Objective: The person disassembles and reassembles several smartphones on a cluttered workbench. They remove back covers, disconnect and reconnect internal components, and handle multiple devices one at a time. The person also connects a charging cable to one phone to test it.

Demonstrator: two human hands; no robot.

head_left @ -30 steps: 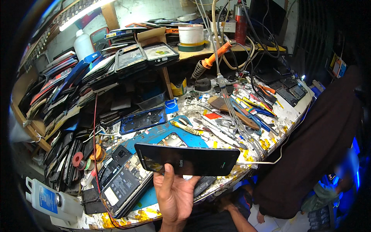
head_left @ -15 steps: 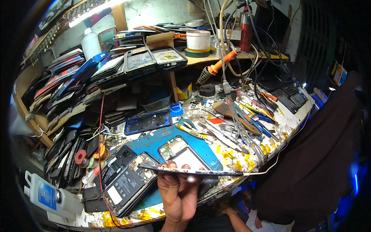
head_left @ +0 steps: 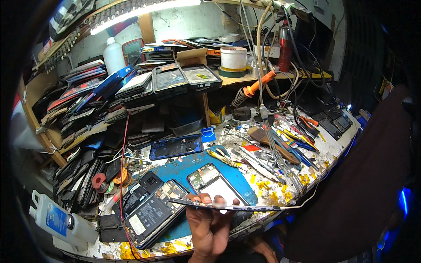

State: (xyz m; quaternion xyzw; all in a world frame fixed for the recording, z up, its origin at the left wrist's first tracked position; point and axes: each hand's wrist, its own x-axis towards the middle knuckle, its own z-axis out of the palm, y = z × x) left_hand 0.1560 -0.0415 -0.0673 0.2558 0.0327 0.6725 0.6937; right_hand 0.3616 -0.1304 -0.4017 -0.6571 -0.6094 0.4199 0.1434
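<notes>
My left hand (head_left: 209,234) comes up from the lower edge, fingers closed round a thin, dark phone (head_left: 252,208) that I see edge-on. A white cable (head_left: 303,202) runs from the phone's right end. Beneath it, on a blue mat (head_left: 177,168), lies an opened phone (head_left: 205,175) with its circuit board bare. To the left of my hand sits another opened phone (head_left: 151,215), its battery showing. My right hand (head_left: 263,249) is low at the bench's front edge, dim and partly cut off; its fingers are not clear.
Tweezers (head_left: 263,168), pliers (head_left: 310,120) and other tools crowd the right of the bench. An orange-handled soldering iron (head_left: 258,84) stands in a coil holder. Stacked phone parts (head_left: 79,175) fill the left, beside a white jug (head_left: 55,219). Cables (head_left: 274,144) hang down the middle.
The whole view has shifted, so the bench appears lower and farther right. My left hand still holds the phone. My right hand shows less, lower in the picture.
</notes>
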